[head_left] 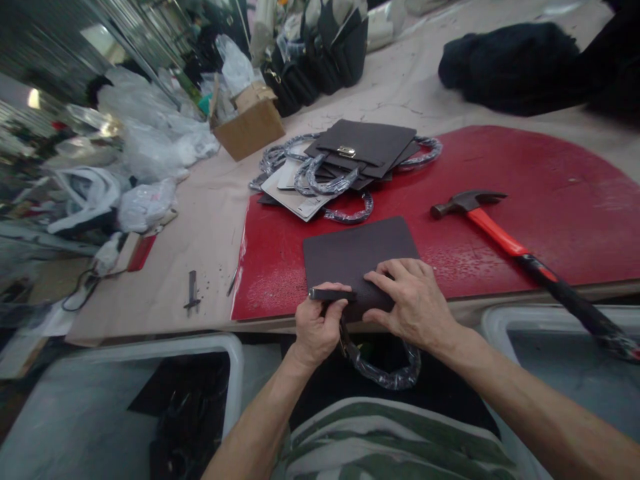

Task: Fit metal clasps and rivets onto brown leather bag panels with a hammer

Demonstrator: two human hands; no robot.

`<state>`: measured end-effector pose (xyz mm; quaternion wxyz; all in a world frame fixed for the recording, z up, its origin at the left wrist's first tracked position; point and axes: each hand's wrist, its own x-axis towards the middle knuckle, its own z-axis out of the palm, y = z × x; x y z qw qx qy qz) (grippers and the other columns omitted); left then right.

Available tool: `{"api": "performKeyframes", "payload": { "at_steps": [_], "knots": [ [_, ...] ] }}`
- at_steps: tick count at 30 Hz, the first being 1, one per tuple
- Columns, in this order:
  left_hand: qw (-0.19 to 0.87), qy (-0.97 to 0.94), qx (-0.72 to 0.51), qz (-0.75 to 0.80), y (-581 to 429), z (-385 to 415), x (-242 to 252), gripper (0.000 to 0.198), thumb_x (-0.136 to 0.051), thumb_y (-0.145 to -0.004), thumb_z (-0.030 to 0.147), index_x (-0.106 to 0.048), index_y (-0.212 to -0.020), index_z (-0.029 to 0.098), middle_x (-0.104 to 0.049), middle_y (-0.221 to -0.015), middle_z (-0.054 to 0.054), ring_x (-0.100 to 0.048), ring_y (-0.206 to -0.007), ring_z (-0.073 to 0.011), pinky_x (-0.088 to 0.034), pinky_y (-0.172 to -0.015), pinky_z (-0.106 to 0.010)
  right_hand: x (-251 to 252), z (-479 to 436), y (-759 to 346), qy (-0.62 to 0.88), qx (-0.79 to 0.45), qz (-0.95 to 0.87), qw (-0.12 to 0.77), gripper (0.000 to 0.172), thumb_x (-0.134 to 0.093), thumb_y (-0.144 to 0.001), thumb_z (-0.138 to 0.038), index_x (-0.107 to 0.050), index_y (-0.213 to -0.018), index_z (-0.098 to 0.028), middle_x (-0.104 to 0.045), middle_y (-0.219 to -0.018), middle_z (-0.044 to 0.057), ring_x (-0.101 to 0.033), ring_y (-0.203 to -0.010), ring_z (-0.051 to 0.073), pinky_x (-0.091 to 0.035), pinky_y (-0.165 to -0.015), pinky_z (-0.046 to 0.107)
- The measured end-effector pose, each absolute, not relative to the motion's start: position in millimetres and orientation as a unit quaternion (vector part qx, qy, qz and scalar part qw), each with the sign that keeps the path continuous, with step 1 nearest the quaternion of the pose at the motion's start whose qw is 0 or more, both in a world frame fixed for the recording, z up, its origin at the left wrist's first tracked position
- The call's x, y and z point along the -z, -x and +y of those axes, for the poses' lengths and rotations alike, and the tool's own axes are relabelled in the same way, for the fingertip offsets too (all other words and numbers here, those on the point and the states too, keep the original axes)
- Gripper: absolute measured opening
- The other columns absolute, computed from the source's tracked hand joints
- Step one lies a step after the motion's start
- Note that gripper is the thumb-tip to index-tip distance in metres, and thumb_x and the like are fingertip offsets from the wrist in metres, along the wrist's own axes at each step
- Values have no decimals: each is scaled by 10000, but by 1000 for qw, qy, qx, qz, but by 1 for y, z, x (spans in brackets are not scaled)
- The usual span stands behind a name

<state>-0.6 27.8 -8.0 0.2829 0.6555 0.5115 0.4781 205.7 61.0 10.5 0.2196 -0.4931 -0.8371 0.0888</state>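
A dark brown leather bag panel (357, 250) lies flat at the front edge of the red work mat. From its near side a plastic-wrapped bag handle (395, 381) hangs over the table edge. My left hand (320, 327) is closed around a short, dark bar-like metal tool (330, 294), held nearly level just above the panel; its exact kind I cannot make out. My right hand (413, 300) rests with fingers and thumb apart on the panel's near right part, gripping nothing.
A claw hammer (495, 230) with a red-black handle lies on the red mat (550, 200), its grip jutting past the edge. Behind the panel are stacked bag panels (370, 143). A small metal tool (192, 293) lies left. Plastic bins (235, 373) stand below; a cardboard box (250, 130) sits behind.
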Motion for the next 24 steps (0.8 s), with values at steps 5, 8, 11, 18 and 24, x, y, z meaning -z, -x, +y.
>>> {"api": "performKeyframes", "payload": {
  "at_steps": [5, 8, 11, 18, 24],
  "knots": [
    [274, -667, -474, 504, 2, 26, 5, 137, -608, -921, 223, -669, -1039, 189, -746, -1014, -58, -705, -973, -193, -569, -930, -341, -10, 62, -206, 497, -88, -837, 212, 570, -867, -656, -460, -671, -1138, -227, -624, -1132, 79, -509, -1056, 297, -349, -927, 445],
    [281, -667, -482, 494, 1, 27, 2, 136, -612, -910, 193, -666, -1035, 190, -748, -1009, -53, -704, -968, -187, -566, -921, -326, -10, 63, -206, 495, -88, -838, 209, 607, -882, -631, -480, -672, -1142, -228, -621, -1138, 76, -504, -1053, 299, -351, -929, 445],
    [298, -654, -489, 494, 0, 28, 2, 148, -611, -906, 166, -661, -1043, 195, -743, -1018, -44, -700, -969, -178, -564, -908, -306, -10, 63, -206, 492, -88, -840, 210, 611, -881, -631, -485, -674, -1142, -221, -618, -1134, 80, -501, -1056, 301, -351, -928, 447],
    [335, -645, -481, 490, -2, 31, 5, 145, -611, -918, 174, -665, -1047, 212, -733, -1020, -30, -708, -944, -170, -570, -884, -289, -10, 63, -205, 495, -85, -839, 211, 578, -865, -647, -484, -673, -1126, -225, -619, -1122, 82, -504, -1046, 303, -357, -933, 456],
    [290, -652, -498, 493, -1, 29, 8, 146, -611, -916, 164, -653, -1050, 203, -736, -1012, -34, -699, -957, -167, -559, -916, -295, -9, 62, -206, 493, -84, -839, 213, 605, -880, -643, -481, -659, -1147, -229, -614, -1147, 85, -505, -1057, 302, -349, -939, 440]
  ]
}}
